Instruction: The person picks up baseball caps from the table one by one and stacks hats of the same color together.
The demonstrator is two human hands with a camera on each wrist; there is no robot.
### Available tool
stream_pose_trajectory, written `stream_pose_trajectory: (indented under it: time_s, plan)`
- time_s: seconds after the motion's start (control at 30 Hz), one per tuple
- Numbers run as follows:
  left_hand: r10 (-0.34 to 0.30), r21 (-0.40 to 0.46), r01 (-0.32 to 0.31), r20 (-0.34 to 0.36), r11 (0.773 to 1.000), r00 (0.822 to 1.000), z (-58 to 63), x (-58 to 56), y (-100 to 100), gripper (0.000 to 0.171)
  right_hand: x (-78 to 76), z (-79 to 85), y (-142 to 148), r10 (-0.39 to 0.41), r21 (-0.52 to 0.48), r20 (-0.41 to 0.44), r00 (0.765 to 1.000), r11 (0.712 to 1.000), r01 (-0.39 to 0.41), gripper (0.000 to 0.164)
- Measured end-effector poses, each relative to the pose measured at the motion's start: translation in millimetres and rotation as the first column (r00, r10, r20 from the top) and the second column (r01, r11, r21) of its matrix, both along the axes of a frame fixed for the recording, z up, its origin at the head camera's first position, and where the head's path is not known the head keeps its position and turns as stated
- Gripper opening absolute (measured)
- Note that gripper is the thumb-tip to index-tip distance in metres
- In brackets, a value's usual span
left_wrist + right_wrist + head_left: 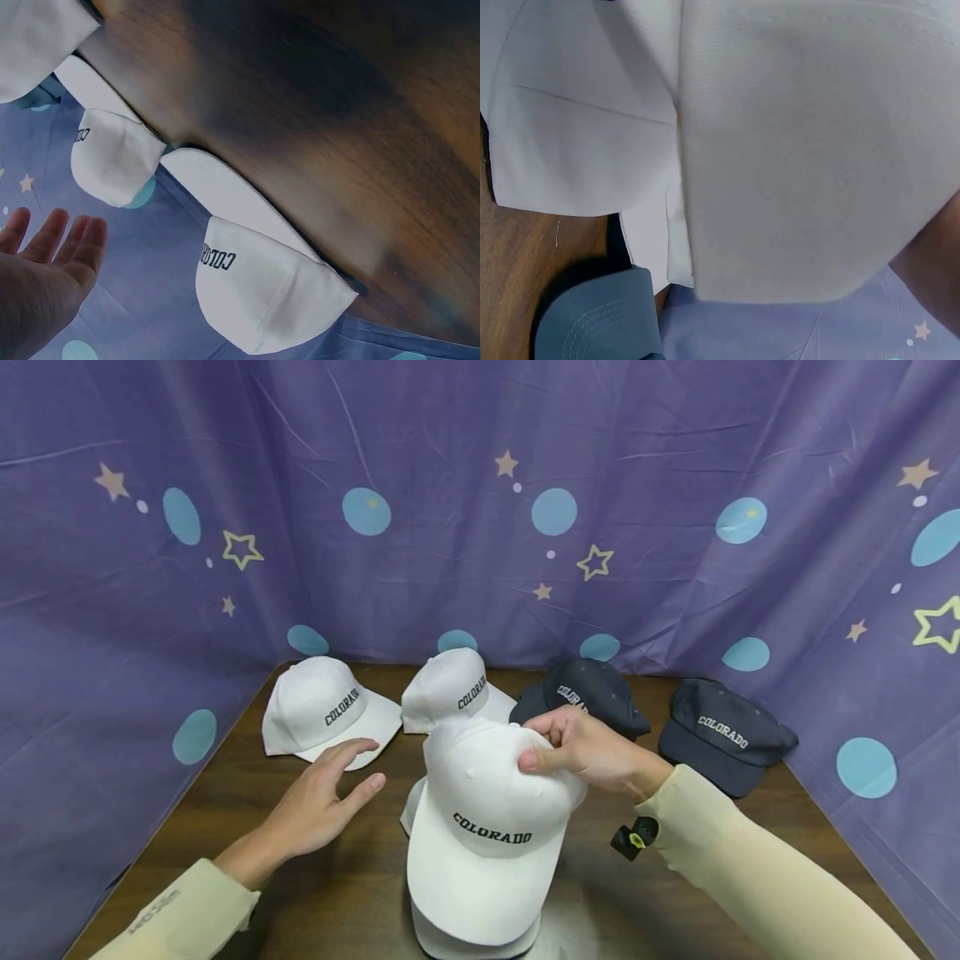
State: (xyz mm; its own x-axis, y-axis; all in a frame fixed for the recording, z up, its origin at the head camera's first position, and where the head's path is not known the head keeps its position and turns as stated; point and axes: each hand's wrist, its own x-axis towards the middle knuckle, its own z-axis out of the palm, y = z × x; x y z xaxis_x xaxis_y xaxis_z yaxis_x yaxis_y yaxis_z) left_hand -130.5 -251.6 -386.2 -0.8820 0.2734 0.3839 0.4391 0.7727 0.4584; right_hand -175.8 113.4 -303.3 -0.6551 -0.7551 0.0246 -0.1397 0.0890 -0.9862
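A white cap (487,777) with black COLORADO lettering is tilted toward me in the head view. My right hand (592,752) pinches its crown near the top, thumb on the front face. Beneath it, mostly hidden, is more white headwear, whose brim (476,942) shows below the held cap. In the right wrist view, the held cap's white fabric (802,150) fills much of the picture. My left hand (315,806) hovers to the left with fingers spread, touching nothing. The left wrist view also shows this left hand (45,277) apart from the caps.
Along the back of the wooden table (352,852) sit a left white cap (315,702), a second white cap (442,689), a navy cap (592,685) and another navy cap (720,735) at right. A purple patterned curtain (465,577) hangs behind and beside the table.
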Motion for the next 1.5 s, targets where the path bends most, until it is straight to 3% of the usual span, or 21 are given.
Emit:
stream_pose_trajectory:
  time_s: [0.3, 0.57, 0.87, 1.1, 1.23, 1.33, 1.5]
  plan:
    - [-0.005, 0.000, 0.005, -0.009, 1.000, 1.000, -3.0, 0.3, -1.9, 0.051, -1.1, -9.6, -9.2, -0.016, 0.050, 0.007, 1.000, 0.999, 0.016, 0.024]
    - [-0.001, -0.002, 0.001, -0.002, 1.000, 1.000, -5.1, 0.9, -2.8, 0.051, -3.9, -20.8, -18.2, 0.028, 0.077, 0.034, 0.999, 0.997, -0.031, 0.027]
    - [-0.001, -0.008, 0.001, -0.003, 1.000, 1.000, -5.0, 0.6, -1.7, 0.051, -9.5, -32.9, -22.0, 0.024, 0.166, 0.043, 0.999, 0.986, -0.031, 0.027]
    - [0.000, -0.009, 0.000, -0.004, 1.000, 1.000, -5.3, -0.1, -1.1, 0.050, -10.6, -40.2, -26.9, -0.012, 0.246, -0.103, 0.995, 0.968, 0.037, 0.023]
    - [0.002, -0.013, -0.002, -0.001, 1.000, 1.000, -5.5, -0.4, -0.4, 0.050, -11.0, -43.2, -29.5, -0.051, 0.283, -0.287, 0.957, 0.950, 0.136, 0.026]
    - [0.005, -0.014, -0.005, 0.000, 1.000, 1.000, -5.0, -0.3, -0.1, 0.050, -10.8, -46.0, -30.2, -0.082, 0.285, -0.426, 0.901, 0.933, 0.220, 0.032]
    - [0.001, -0.012, -0.001, 0.006, 1.000, 1.000, -4.7, -0.7, 0.3, 0.051, -9.2, -54.4, -30.2, -0.132, 0.253, -0.558, 0.819, 0.913, 0.319, 0.037]
